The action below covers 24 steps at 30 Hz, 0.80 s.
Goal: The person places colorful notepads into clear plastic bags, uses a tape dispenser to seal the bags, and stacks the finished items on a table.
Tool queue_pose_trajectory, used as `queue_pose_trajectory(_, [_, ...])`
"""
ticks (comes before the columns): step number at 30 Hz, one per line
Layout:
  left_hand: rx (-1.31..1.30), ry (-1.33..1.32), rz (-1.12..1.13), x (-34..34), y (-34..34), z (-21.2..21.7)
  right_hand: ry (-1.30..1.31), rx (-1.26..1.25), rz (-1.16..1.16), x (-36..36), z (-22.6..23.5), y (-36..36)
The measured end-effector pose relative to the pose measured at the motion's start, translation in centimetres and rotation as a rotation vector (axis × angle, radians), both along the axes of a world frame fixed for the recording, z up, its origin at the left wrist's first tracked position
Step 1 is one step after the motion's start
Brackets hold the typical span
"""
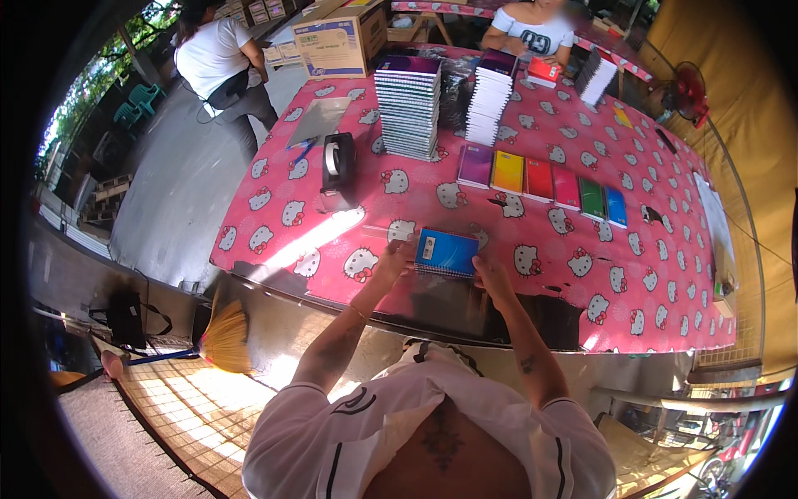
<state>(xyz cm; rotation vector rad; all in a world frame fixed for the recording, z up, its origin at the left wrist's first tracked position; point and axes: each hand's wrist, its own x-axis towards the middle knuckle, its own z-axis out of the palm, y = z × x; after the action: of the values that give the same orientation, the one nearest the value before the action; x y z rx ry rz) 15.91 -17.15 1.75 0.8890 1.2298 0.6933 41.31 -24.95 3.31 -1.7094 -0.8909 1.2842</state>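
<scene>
A blue spiral notebook (446, 248) is held level just over the near edge of the table, its wire binding toward me. My left hand (397, 259) is closed at its left end, where a faint clear strip (384, 234) sticks out to the left; its kind is hard to make out. My right hand (492, 274) grips the notebook's near right corner, thumb on top. Beyond my left hand stands a black tape dispenser (338, 175). Farther right lies a row of small notebooks in purple (475, 165), yellow (507, 171), red, pink, green and blue (615, 206).
Tall notebook stacks (409, 112) (490, 100) rise at the table's far side, near a cardboard box (339, 46). A seated person (532, 33) is across the table; another (218, 66) stands at left. A fan (688, 91) stands right. The pink cloth (465, 312) is torn at the near edge.
</scene>
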Motion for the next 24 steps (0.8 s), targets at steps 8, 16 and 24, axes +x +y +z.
queue_pose_trajectory(8, [-0.032,-0.052,-0.060,-0.3,0.2,1.3,0.089,0.029,0.028,0.5,-0.2,-0.5])
queue_pose_trajectory(16, [0.030,-0.033,-0.032,-0.3,0.2,0.0,0.019,0.032,0.038,0.1,-0.3,-0.5])
queue_pose_trajectory(24, [0.444,0.151,-0.179,-3.5,-2.1,-1.5,-0.171,0.251,0.125,1.0,-1.7,-3.8])
